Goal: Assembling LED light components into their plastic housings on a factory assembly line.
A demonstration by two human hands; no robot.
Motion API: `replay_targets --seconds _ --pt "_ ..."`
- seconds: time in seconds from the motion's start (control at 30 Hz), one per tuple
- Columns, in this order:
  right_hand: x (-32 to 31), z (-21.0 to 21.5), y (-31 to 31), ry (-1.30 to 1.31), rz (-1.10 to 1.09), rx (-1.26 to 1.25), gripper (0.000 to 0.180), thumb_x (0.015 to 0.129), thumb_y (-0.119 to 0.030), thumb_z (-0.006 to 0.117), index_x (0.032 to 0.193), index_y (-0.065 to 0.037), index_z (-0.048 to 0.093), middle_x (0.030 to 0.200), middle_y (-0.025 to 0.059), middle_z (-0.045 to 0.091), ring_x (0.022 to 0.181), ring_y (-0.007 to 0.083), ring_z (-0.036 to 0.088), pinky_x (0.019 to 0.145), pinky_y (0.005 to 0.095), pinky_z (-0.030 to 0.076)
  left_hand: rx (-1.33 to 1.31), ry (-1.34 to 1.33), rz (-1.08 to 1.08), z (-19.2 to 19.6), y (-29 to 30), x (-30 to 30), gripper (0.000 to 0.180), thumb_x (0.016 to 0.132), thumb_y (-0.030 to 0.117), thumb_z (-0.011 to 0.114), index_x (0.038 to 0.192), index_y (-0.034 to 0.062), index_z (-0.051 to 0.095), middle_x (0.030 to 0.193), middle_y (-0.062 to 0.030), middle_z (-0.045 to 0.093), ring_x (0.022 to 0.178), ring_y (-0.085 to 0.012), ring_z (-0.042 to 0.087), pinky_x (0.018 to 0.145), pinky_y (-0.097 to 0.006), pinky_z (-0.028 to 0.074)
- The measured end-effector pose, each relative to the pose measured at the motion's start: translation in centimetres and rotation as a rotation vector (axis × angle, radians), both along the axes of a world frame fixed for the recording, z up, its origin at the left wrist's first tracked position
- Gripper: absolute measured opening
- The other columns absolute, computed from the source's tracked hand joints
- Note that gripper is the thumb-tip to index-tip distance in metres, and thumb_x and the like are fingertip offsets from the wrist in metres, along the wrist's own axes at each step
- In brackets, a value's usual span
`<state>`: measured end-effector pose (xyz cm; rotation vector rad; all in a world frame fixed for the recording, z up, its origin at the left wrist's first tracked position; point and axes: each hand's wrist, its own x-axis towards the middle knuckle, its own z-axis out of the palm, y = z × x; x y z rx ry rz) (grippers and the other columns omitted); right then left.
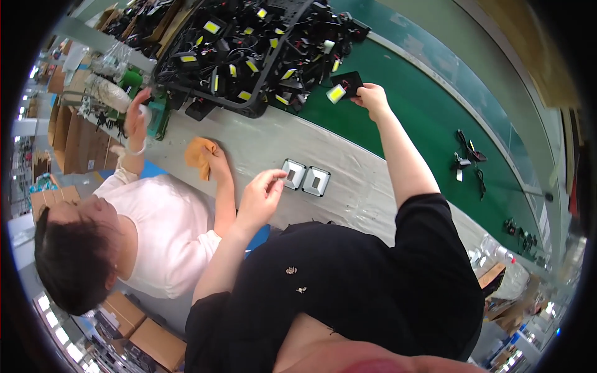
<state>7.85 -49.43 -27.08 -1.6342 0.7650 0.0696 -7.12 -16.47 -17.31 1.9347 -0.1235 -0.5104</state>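
My right hand (371, 98) is stretched out over the green belt and grips a small black lamp unit (344, 84) with a yellow light panel, close to the pile of similar lamps. My left hand (263, 191) hovers with loosely bent fingers just left of two silver-framed lamp units (305, 178). These lie side by side on the plastic-covered table (348, 186). The fingertips are almost at the nearer unit, and nothing shows in the hand.
A black rack (249, 56) heaped with black lamps and cables stands at the far edge. A co-worker in a white shirt (161, 230) sits at my left with an orange cloth (200, 154) under one hand. Loose cables (467, 156) lie on the green belt (423, 112). Cardboard boxes (78, 140) are stacked at the left.
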Motion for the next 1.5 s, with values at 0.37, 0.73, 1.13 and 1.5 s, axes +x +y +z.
replay_targets --seconds 0.37,0.73,1.13,1.5 --pt "-16.9 18.9 -0.9 -0.458 0.073 0.047 0.026 0.083 -0.006 0.054 0.106 0.004 0.062 0.090 0.0067 0.065 0.072 0.0092 0.058 0.067 0.0218 0.049 -0.420 0.110 -0.157 7.4 -7.2 1.7 0.037 0.094 0.018 0.045 0.129 0.0070 0.042 0.125 -0.0082 0.049 0.101 -0.0202 0.060 0.082 -0.028 0.047" --pt "-27.3 24.8 4.5 -0.785 0.219 0.238 0.040 0.086 -0.006 0.058 0.123 0.007 0.046 0.105 0.0119 0.061 0.086 0.0125 0.060 0.070 0.0242 0.052 -0.944 0.258 -0.408 16.2 -11.9 -4.3 0.050 0.097 0.034 0.036 0.139 0.0077 0.027 0.124 -0.0112 0.048 0.105 -0.0215 0.056 0.079 -0.041 0.054" --pt "-32.0 27.9 8.8 -1.023 0.412 -0.717 0.040 0.062 -0.012 0.079 0.088 -0.003 0.050 0.085 0.0092 0.050 0.068 0.0203 0.050 0.056 0.0286 0.044 -1.035 0.225 -0.205 18.8 -8.8 -9.1 0.039 0.094 0.017 0.045 0.131 0.0058 0.037 0.116 -0.0090 0.053 0.104 -0.0162 0.054 0.084 -0.032 0.046" --pt "-31.4 27.4 9.9 -1.096 0.627 -0.771 0.029 0.064 0.003 0.066 0.088 -0.003 0.051 0.087 0.0099 0.055 0.078 0.0278 0.057 0.067 0.0359 0.047 -0.866 0.146 -0.132 18.4 -6.0 -10.6 0.042 0.088 0.013 0.052 0.126 0.0010 0.040 0.111 -0.0069 0.052 0.100 -0.0150 0.055 0.083 -0.032 0.047"
